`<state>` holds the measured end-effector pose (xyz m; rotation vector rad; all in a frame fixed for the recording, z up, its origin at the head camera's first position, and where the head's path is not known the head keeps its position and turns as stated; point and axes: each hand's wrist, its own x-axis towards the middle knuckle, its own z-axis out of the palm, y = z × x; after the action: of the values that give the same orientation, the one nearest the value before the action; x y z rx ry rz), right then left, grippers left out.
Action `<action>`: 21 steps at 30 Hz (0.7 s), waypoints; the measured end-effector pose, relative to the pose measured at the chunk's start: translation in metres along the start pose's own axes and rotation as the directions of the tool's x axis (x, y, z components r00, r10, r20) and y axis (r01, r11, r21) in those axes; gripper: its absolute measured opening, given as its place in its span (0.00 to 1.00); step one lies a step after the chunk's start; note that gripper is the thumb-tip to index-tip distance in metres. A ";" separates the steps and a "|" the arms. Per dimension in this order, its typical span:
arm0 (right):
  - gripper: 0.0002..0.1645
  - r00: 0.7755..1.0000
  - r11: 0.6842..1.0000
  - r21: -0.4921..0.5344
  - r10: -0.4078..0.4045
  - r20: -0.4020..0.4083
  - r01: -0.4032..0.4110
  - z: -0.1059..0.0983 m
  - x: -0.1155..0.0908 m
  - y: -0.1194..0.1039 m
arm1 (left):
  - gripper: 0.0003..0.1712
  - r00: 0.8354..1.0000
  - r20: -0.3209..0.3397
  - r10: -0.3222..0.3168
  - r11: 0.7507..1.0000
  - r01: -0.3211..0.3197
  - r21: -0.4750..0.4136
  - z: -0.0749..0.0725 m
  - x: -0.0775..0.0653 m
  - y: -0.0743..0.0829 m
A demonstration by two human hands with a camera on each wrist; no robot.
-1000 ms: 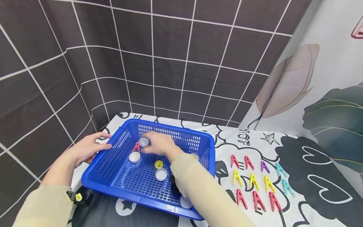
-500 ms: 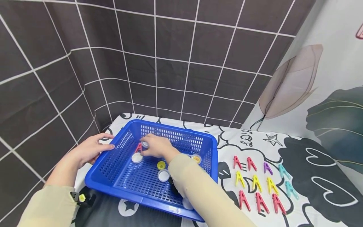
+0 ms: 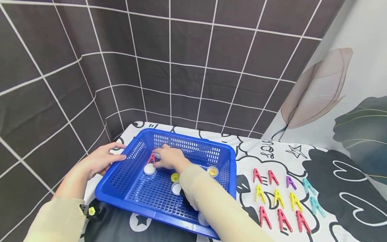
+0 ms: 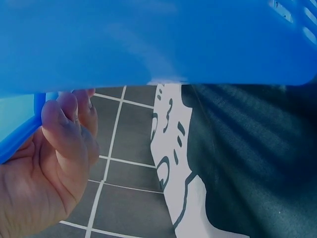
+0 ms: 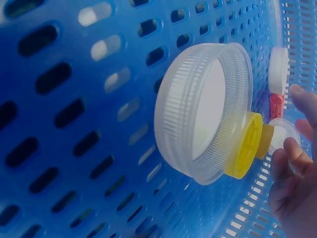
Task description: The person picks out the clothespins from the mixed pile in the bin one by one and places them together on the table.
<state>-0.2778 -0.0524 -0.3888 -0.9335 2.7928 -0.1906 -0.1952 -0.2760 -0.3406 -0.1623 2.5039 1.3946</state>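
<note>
My left hand (image 3: 104,159) holds the left rim of a blue perforated plastic basket (image 3: 130,204), thumb over the edge. In the left wrist view its fingers (image 4: 64,129) bend up against the basket's outside. My right hand (image 3: 170,158) reaches inside, beside a red clothespin (image 3: 151,158) at the far left of the basket floor. Its fingers are parted in the right wrist view, with the clothespin (image 5: 276,105) just beyond them. Near the thumb lies a white lid (image 3: 149,169); another lid (image 3: 157,155) is partly hidden behind the fingers.
A yellow cap (image 3: 175,177), a white round lid (image 3: 176,189) and a lid with a yellow label (image 3: 212,171) lie in the basket. On the cloth to the right, several red, yellow, purple and turquoise clothespins (image 3: 277,198) lie in rows.
The head view has shifted, so everything sits slightly farther right. My right hand stays by the red clothespin, its fingers now covering more of the far lid. The left hand keeps its hold.
</note>
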 end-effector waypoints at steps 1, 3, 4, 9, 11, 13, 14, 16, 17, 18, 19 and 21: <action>0.35 1.000 1.000 -0.003 0.003 0.004 -0.003 0.000 0.000 0.000 | 0.34 1.000 0.002 0.000 1.000 0.000 -0.003 0.000 0.000 0.000; 0.35 1.000 1.000 -0.006 0.006 0.009 -0.006 0.001 0.001 0.000 | 0.34 1.000 0.002 -0.002 1.000 0.002 -0.008 0.000 0.000 0.001; 0.34 1.000 1.000 -0.007 0.006 0.009 -0.006 0.001 0.001 0.000 | 0.34 1.000 0.002 -0.004 1.000 0.004 -0.009 0.001 -0.001 0.001; 0.31 1.000 1.000 -0.019 0.004 0.000 -0.004 0.002 0.000 0.000 | 0.34 1.000 0.002 -0.011 1.000 0.011 -0.021 0.001 -0.001 0.001; 0.30 1.000 1.000 -0.018 0.002 -0.001 -0.002 0.002 0.000 0.000 | 0.34 1.000 0.005 -0.013 0.999 0.014 -0.029 0.001 -0.001 0.001; 0.29 1.000 1.000 -0.013 0.001 0.003 -0.001 0.002 0.000 0.000 | 0.34 1.000 0.005 -0.012 0.999 0.012 -0.030 0.001 -0.001 0.001; 0.29 1.000 1.000 -0.013 0.001 0.005 -0.001 0.001 0.000 0.000 | 0.34 1.000 0.003 -0.011 1.000 0.011 -0.025 0.001 -0.001 0.001; 0.29 1.000 1.000 -0.021 -0.001 0.015 0.002 0.002 0.002 0.000 | 0.34 1.000 -0.001 -0.007 1.000 0.007 -0.018 0.001 -0.001 0.002; 0.30 1.000 1.000 -0.028 -0.002 0.019 0.002 0.002 0.003 0.000 | 0.34 1.000 -0.003 -0.006 1.000 0.006 -0.016 0.001 -0.002 0.002; 0.30 1.000 0.999 -0.038 -0.003 0.021 0.004 0.003 0.004 0.000 | 0.34 1.000 -0.005 -0.005 1.000 0.005 -0.014 0.001 -0.002 0.002; 0.30 1.000 0.999 -0.047 -0.002 0.025 0.004 0.004 0.005 0.000 | 0.34 1.000 -0.005 -0.005 1.000 0.005 -0.015 0.001 -0.002 0.002; 0.29 1.000 0.998 -0.064 -0.002 0.031 0.004 0.006 0.007 0.000 | 0.34 1.000 -0.004 -0.006 1.000 0.006 -0.021 0.001 -0.002 0.001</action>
<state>-0.2817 -0.0568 -0.3951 -0.9467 2.7843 -0.0875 -0.1938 -0.2746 -0.3393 -0.1766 2.4910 1.4202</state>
